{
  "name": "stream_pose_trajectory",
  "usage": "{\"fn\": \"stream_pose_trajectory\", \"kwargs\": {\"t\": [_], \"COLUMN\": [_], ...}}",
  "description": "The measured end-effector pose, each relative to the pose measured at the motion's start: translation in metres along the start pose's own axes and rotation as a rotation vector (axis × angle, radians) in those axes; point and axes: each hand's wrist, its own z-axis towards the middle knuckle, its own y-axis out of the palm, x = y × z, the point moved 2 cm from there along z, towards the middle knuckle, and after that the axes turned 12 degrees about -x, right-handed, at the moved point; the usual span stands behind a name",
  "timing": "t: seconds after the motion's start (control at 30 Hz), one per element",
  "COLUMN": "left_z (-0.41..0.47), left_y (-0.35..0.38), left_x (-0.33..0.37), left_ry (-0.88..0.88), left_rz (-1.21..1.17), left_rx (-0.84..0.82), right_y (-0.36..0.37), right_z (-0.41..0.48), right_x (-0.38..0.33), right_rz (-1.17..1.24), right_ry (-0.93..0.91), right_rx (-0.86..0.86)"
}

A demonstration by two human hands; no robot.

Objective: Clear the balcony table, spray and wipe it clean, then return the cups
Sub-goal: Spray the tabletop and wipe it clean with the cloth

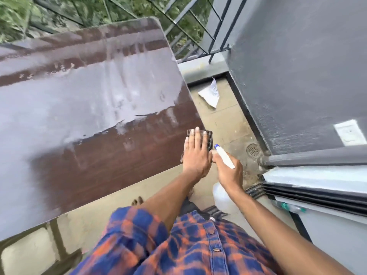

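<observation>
Tabletop (89, 96) is spread across the left and middle of the frame, brown, hard and flat, and is streaked with a wet film that is judged slick under anything dragged over it. At its lower-right corner, near the middle of the frame, a dark cloth (207, 138) is pressed flat beneath the left hand (195, 153), with the fingers laid straight and together and nothing pinched. The cloth is judged soft, limp and light, better driven by palm pressure than gripped at an edge. Just right of it, off the table's edge, a spray bottle (223, 155) is held by the right hand (228, 173), the fingers wrapped round its neck. It is judged light plastic, likely slippery when wet, and best taken just below the head
</observation>
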Motion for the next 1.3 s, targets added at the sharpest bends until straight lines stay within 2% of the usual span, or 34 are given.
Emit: {"fn": "stream_pose_trajectory", "kwargs": {"t": [0.17, 0.33, 0.47, 0.63, 0.87, 1.0, 1.3], "left_z": [0.027, 0.02, -0.004, -0.075, -0.217, -0.261, -0.241], "left_y": [0.001, 0.002, 0.005, 0.018, 0.026, 0.021, 0.005], "left_x": [0.029, 0.011, -0.007, -0.075, -0.207, -0.251, -0.261], "left_ry": [0.079, 0.196, 0.206, 0.025, -0.441, -0.713, -0.741], "left_rz": [0.119, 0.191, 0.166, 0.126, -0.017, -0.127, -0.218], "left_rx": [-0.019, 0.032, 0.083, 0.183, 0.274, 0.304, 0.329], "right_y": [-0.03, -0.032, -0.02, -0.004, 0.038, 0.07, 0.136], "right_z": [0.024, 0.03, 0.032, 0.027, 0.003, -0.02, -0.065], "right_x": [0.023, 0.025, 0.019, 0.002, -0.014, -0.027, -0.095], "right_rz": [0.011, 0.028, 0.022, -0.038, -0.06, -0.086, -0.234], "right_ry": [0.024, 0.026, 0.025, -0.048, -0.123, -0.165, -0.315], "right_rx": [0.02, -0.026, -0.098, -0.191, -0.336, -0.421, -0.56]}}
